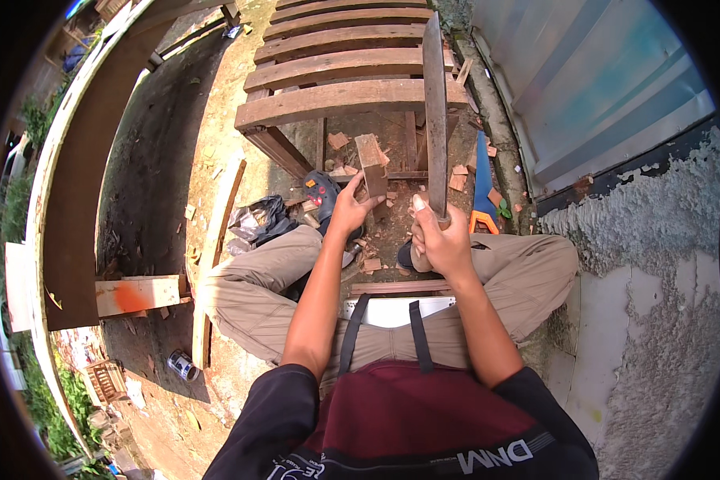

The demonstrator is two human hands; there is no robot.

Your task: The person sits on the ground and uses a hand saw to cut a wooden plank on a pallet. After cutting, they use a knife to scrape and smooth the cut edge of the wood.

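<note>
My left hand point(354, 210) is wrapped round a short block of wood point(371, 160), which stands upright on the ground between my feet. The grip of a machete is in my closed right hand point(440, 240). Its long, dull metal blade point(435, 104) points up and away from me, to the right of the block and apart from it. Wood chips point(458, 178) are strewn on the ground around the block. I sit low with my knees spread, and a strip of wood point(400, 287) lies across in front of my lap.
A slatted wooden bench point(336, 94) stands straight ahead. To the right lies a handsaw point(483, 180) with an orange handle, near a metal sheet wall point(592, 88). On the left are a black plastic bag point(262, 218), a long wooden beam point(216, 256), a can point(183, 365) and a large wooden frame point(68, 216).
</note>
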